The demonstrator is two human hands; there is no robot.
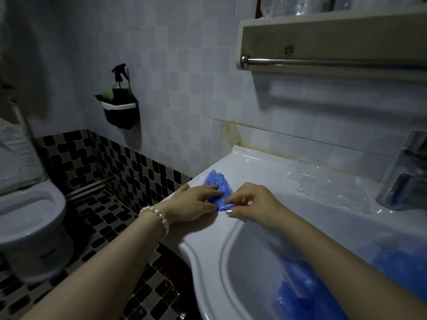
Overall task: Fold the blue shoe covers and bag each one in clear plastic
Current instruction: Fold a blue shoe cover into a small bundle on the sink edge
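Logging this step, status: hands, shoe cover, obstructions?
Left hand flat, pressing shoe cover on sink ledge. Right hand pinching its near edge. Nothing in the way.

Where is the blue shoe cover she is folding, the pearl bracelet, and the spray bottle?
blue shoe cover (pixel 216 181): head view, on its crinkled far end beyond the fingers.
pearl bracelet (pixel 159 215): head view, on the beads across the left wrist.
spray bottle (pixel 120 88): head view, on its dark body in the wall holder.

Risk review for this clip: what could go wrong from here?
1. The shoe cover lies near the sink ledge's left edge; a slip could drop it to the floor.
2. The right hand pinches only its near end, so the fold may spring open.
3. The clear bags sit across the ledge, needing a reach while the left hand presses.
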